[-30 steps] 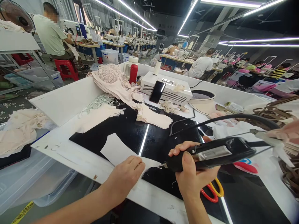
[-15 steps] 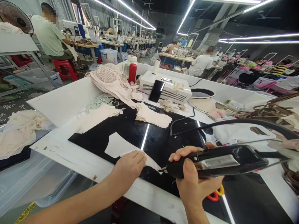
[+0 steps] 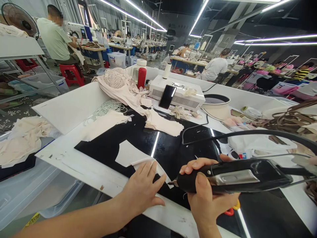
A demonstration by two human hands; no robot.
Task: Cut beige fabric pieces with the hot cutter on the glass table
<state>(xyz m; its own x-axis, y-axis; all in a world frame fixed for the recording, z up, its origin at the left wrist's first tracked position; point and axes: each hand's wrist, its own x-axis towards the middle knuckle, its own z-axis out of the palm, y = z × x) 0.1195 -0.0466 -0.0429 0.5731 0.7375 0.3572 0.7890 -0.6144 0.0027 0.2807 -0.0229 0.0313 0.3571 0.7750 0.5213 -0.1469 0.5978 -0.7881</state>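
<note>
My right hand (image 3: pixel 209 191) is wrapped round a black corded hand-held power tool (image 3: pixel 237 177) with a metal plate on its side. Its thin metal tip points left and meets the narrow right end of a white fabric piece (image 3: pixel 131 153). This piece lies on the glossy black table surface (image 3: pixel 99 145); part of it is under my left hand (image 3: pixel 143 188). That hand rests flat with fingers spread and thumb apart, pressing on the near edge of the fabric. Beneath my right hand, partly hidden, show the red and yellow handles of scissors (image 3: pixel 231 211).
Stacked beige fabric pieces (image 3: pixel 163 122) lie farther back, beside a propped phone (image 3: pixel 167 96) and a white vented box (image 3: pixel 178 91). A red bottle (image 3: pixel 141 78) stands behind. The tool's black cable (image 3: pixel 257 132) arches on the right. A co-worker (image 3: pixel 53 36) sits at the far left.
My left hand has shifted slightly nearer and its fingers have spread, the thumb now showing. The fabric looks slightly lifted by the fingers. The tool stays at the fabric's right end.
</note>
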